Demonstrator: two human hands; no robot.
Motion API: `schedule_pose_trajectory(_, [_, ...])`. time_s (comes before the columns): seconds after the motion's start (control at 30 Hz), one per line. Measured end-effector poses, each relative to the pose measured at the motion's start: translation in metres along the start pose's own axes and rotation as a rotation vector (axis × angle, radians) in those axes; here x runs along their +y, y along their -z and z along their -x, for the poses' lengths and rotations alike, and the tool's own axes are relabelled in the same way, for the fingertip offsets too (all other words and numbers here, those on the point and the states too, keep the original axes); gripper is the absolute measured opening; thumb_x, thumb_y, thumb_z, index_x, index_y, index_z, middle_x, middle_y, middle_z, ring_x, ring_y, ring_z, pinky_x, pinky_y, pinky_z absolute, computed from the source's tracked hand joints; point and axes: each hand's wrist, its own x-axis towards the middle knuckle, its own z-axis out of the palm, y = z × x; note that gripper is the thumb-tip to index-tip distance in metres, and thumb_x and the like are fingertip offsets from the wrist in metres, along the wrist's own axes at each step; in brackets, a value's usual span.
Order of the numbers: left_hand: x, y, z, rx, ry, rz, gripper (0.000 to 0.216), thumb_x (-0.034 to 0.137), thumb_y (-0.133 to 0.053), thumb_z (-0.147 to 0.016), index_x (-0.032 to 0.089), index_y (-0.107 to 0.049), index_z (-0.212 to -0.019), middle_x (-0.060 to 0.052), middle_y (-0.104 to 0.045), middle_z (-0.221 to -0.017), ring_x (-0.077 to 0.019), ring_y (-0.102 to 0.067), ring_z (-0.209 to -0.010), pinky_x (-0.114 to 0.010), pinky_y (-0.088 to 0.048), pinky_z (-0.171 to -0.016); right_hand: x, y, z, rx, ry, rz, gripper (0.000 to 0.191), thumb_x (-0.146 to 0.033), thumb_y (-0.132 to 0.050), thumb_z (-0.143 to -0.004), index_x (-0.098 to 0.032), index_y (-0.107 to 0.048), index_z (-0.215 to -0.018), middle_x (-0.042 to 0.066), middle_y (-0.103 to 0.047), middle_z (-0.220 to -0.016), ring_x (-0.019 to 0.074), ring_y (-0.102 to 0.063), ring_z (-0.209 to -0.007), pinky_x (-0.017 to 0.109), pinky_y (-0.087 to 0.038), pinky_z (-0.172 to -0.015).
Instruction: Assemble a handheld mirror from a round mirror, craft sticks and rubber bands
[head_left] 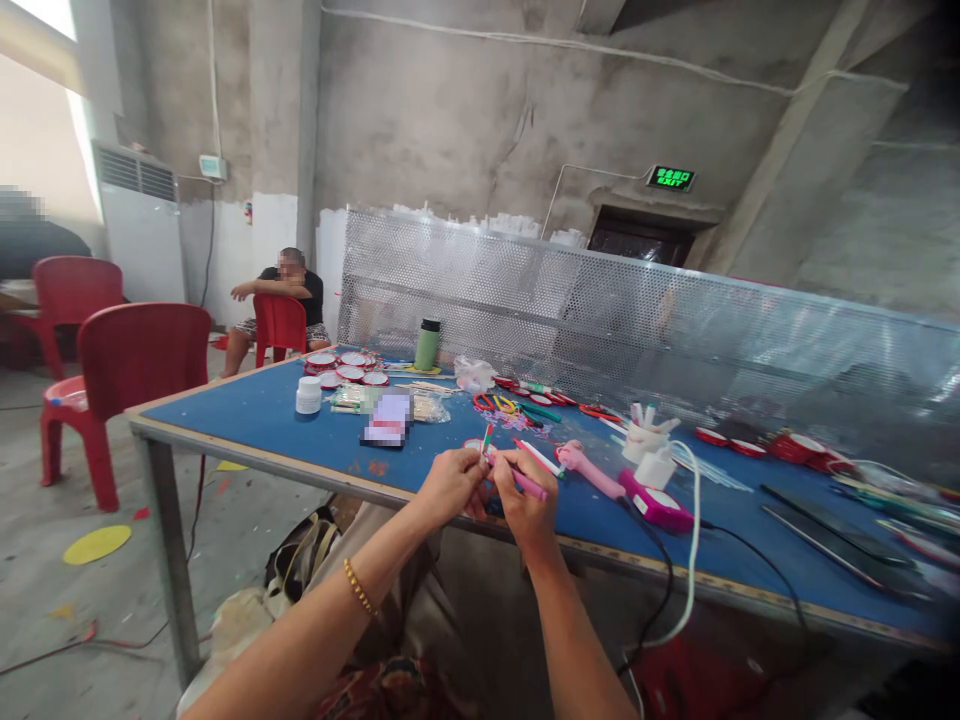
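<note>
My left hand (450, 487) and my right hand (527, 497) meet at the near edge of a blue table (262, 420). The left fingers pinch a thin red, white and green stick (487, 440) that points upward. The right hand's fingers are closed round a pink pen-like tool (529, 486) lying across them, its tip next to the stick. A gold bracelet (359, 587) circles my left wrist. A pink hot-glue gun (592, 470) lies just right of my hands, beside a magenta device (655, 504) with cables.
Round red-rimmed discs (345, 366), a white jar (308, 395), a green flask (427, 344), scissors and small parts cover the table. A perforated metal screen (600, 310) backs it. Red plastic chairs (127, 370) stand at left; a person sits on one further back (281, 300). Bags lie under the table.
</note>
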Motion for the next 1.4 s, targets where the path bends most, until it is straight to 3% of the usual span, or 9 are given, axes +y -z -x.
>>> schedule_pose_trajectory(0.13, [-0.001, -0.0004, 0.0, 0.002, 0.005, 0.022, 0.032, 0.046, -0.049, -0.085, 0.019, -0.049, -0.068, 0.003, -0.058, -0.051, -0.0149, -0.06, -0.04, -0.021, -0.043, -0.037, 0.0003, 0.001, 0.0013, 0.049, -0.059, -0.008, 0.021, -0.027, -0.051, -0.092, -0.019, -0.065, -0.079, 0.0, -0.066, -0.065, 0.0147, -0.063, -0.058, 0.026, -0.049, -0.059])
schedule_pose_trajectory(0.77, [0.0015, -0.0006, 0.0007, 0.003, 0.012, 0.019, 0.037, 0.053, -0.049, -0.084, 0.019, -0.051, -0.069, 0.002, -0.057, -0.051, -0.0148, -0.06, -0.041, -0.022, -0.043, -0.038, -0.0009, -0.0007, -0.0025, -0.008, 0.038, 0.038, 0.022, -0.025, -0.051, -0.092, -0.02, -0.065, -0.076, 0.0, -0.066, -0.064, 0.0138, -0.061, -0.056, 0.026, -0.048, -0.057])
schedule_pose_trajectory(1.0, [-0.0014, -0.0004, -0.0003, 0.009, 0.018, 0.025, 0.03, 0.045, -0.05, -0.084, 0.019, -0.05, -0.068, 0.002, -0.059, -0.051, -0.0144, -0.06, -0.04, -0.021, -0.042, -0.038, -0.0033, 0.0005, 0.0006, 0.114, -0.142, -0.096, 0.02, -0.029, -0.052, -0.092, -0.02, -0.065, -0.079, -0.001, -0.064, -0.061, 0.013, -0.059, -0.046, 0.025, -0.048, -0.047])
schedule_pose_trajectory(1.17, [-0.0024, -0.0001, -0.0012, 0.013, 0.013, 0.027, 0.037, 0.051, -0.05, -0.084, 0.019, -0.05, -0.066, 0.003, -0.057, -0.05, -0.0138, -0.059, -0.04, -0.021, -0.042, -0.038, -0.0011, -0.0005, -0.0004, 0.014, -0.049, -0.028, 0.02, -0.027, -0.053, -0.091, -0.02, -0.065, -0.076, -0.001, -0.065, -0.062, 0.0137, -0.061, -0.053, 0.025, -0.049, -0.055])
schedule_pose_trajectory(1.4, [0.0008, -0.001, 0.0005, 0.009, 0.018, 0.037, 0.037, 0.052, -0.05, -0.084, 0.019, -0.05, -0.067, 0.003, -0.057, -0.05, -0.0146, -0.06, -0.041, -0.021, -0.042, -0.037, -0.0019, -0.0009, -0.0031, -0.009, 0.023, 0.02, 0.021, -0.025, -0.052, -0.092, -0.02, -0.065, -0.076, -0.001, -0.065, -0.063, 0.0129, -0.06, -0.054, 0.024, -0.047, -0.056])
